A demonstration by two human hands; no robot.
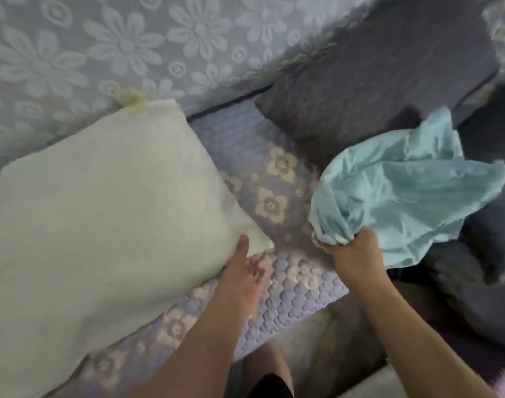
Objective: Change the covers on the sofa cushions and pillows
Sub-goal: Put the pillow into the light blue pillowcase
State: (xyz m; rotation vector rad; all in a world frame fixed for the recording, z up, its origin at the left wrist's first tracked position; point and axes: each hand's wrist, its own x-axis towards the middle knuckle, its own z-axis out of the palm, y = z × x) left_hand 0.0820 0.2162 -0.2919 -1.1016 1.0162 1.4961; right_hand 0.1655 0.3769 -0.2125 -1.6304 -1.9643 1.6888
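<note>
A bare cream pillow (102,214) lies on the sofa seat (297,297), filling the left half of the view, its far corner up against the flower-patterned backrest (130,47). The seat carries a quilted lilac cover with pale flower motifs.

The left hand (245,268) is at the pillow's near right corner. Its thumb lies on top of the cream fabric while the fingers reach beneath the edge, so this grip pinches the corner between thumb and fingers; the exact curl of the fingers is blurred. The pillow stretches away from that grip to the left and upward, with nearly all of its bulk on the far side of the hand.

The right hand (351,251) is a closed fist bunched round one end of a light blue cover (403,191). The cloth spreads up and to the right from this grip in loose, crumpled folds, held above the seat and apart from the pillow; a strip of the patterned seat shows between the two.

Behind the blue cover a dark grey cushion (374,76) leans at the backrest, and more dark grey fabric (481,282) lies at the right edge.
</note>
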